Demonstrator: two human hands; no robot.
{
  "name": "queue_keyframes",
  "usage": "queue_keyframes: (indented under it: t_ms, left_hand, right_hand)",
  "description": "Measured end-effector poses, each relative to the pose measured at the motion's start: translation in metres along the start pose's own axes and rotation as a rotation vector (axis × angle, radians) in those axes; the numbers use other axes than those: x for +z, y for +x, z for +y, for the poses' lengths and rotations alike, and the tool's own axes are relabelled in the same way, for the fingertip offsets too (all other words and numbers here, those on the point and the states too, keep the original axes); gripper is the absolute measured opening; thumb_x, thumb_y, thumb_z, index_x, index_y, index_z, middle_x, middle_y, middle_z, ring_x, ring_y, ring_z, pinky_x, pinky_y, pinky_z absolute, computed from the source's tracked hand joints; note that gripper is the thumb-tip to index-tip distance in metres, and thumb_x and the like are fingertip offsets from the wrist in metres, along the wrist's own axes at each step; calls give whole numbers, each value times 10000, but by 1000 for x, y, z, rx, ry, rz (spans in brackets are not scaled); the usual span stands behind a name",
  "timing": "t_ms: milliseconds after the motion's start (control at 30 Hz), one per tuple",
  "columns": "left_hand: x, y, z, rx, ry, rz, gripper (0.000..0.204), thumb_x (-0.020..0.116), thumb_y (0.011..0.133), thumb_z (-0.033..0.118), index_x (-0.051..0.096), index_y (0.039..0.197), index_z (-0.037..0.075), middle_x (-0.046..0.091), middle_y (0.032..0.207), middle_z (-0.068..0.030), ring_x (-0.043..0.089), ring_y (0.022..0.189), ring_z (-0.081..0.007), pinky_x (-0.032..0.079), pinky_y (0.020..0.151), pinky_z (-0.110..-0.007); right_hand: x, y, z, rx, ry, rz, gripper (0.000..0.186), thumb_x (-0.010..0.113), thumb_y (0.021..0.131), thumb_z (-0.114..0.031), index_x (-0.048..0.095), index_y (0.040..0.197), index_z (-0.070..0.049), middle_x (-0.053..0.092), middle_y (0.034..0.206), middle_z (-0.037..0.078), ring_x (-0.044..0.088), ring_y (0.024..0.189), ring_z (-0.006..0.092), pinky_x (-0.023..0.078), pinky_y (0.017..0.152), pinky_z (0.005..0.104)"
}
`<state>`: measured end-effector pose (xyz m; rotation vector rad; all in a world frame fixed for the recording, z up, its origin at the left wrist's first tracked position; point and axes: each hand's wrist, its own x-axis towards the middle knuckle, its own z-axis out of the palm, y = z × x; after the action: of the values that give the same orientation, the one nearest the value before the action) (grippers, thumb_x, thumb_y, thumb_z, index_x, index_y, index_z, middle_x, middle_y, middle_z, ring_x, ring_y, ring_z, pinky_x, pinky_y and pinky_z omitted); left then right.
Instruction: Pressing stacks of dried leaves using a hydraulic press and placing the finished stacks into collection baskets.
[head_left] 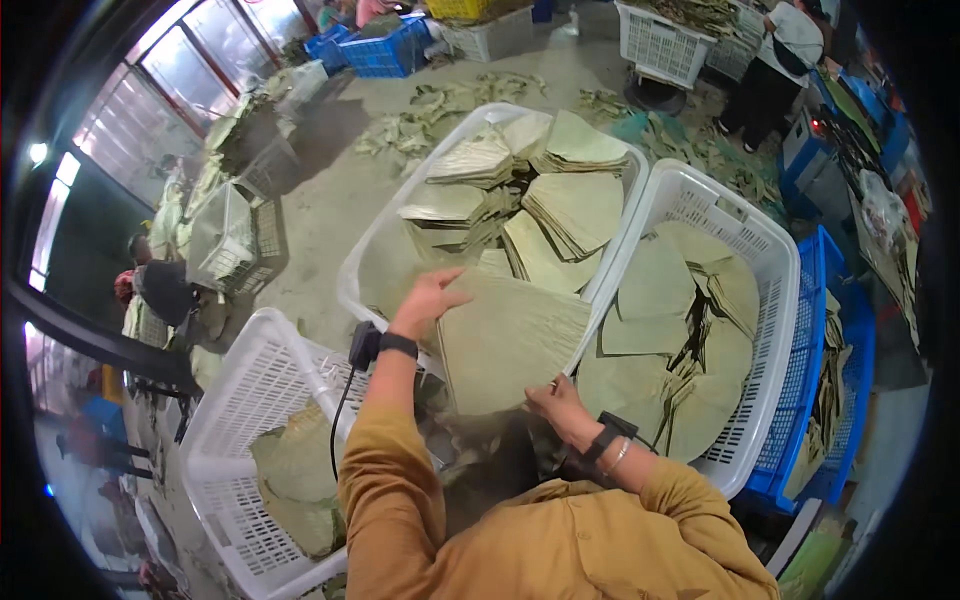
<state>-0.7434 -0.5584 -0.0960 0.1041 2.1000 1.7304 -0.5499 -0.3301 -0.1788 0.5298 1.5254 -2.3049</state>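
Note:
Between my hands is a flat, fan-shaped stack of dried pale-green leaves (510,340), which look like lotus leaves. My left hand (433,300) grips its upper left edge, thumb laid across the top. Down at the lower right corner, my right hand (562,405) is closed on the edge in a pinch. The stack is over the near end of a white plastic basket (352,275), where several similar leaf bundles (575,212) lie. Against that basket's right side stands another white basket (783,262) with more leaf bundles (655,285) arranged inside.
A third white basket (222,410) with leaves is at my left. Blue crates (850,420) stand beyond the right basket. Loose leaves (450,105) are strewn on the floor ahead. Farther off are more crates (385,50) and another person (785,60) at the upper right.

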Motion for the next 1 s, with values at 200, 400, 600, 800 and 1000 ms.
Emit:
queue_keyframes:
  t_ms: [200, 400, 600, 800, 1000]
  left_hand:
    - [12, 73, -77, 152, 740, 109, 720, 758, 725, 174, 443, 1364, 68, 545, 1262, -156, 512, 1170, -311, 415, 952, -430]
    - [16, 70, -119, 266, 739, 265, 738, 783, 667, 181, 460, 1327, 112, 527, 1217, -174, 480, 1158, -360, 368, 960, -483]
    - [43, 94, -127, 345, 757, 412, 307, 554, 727, 19, 540, 1034, 8, 581, 1003, -159, 566, 962, -338, 469, 783, -444]
    - [74, 20, -74, 393, 937, 770, 451, 564, 731, 95, 530, 1174, 14, 512, 1206, -225, 439, 1212, -382, 325, 1021, -509]
    - [58, -163, -7, 440, 386, 502, 293, 641, 807, 154, 570, 1060, 24, 602, 948, -146, 579, 901, -345, 454, 803, -404]
  right_hand:
    - [12, 41, -13, 258, -253, 8, 201, 647, 860, -145, 534, 930, 4, 612, 767, 64, 607, 703, 129, 496, 605, 262]
    - [44, 93, -29, -275, -1006, -90, 375, 701, 797, -186, 508, 1044, 19, 625, 914, 217, 609, 840, 419, 501, 717, 412]
    - [10, 186, 31, -243, -1248, -81, 473, 709, 719, -145, 481, 1090, 40, 603, 985, 253, 596, 911, 429, 481, 776, 451]
    - [-22, 209, 49, -505, -1047, -251, 381, 691, 754, -160, 520, 1022, 50, 641, 889, 192, 620, 811, 309, 485, 738, 389]
    - [18, 150, 6, -393, -1019, -279, 145, 617, 851, -98, 557, 917, 16, 606, 800, 89, 569, 702, 152, 485, 644, 313]
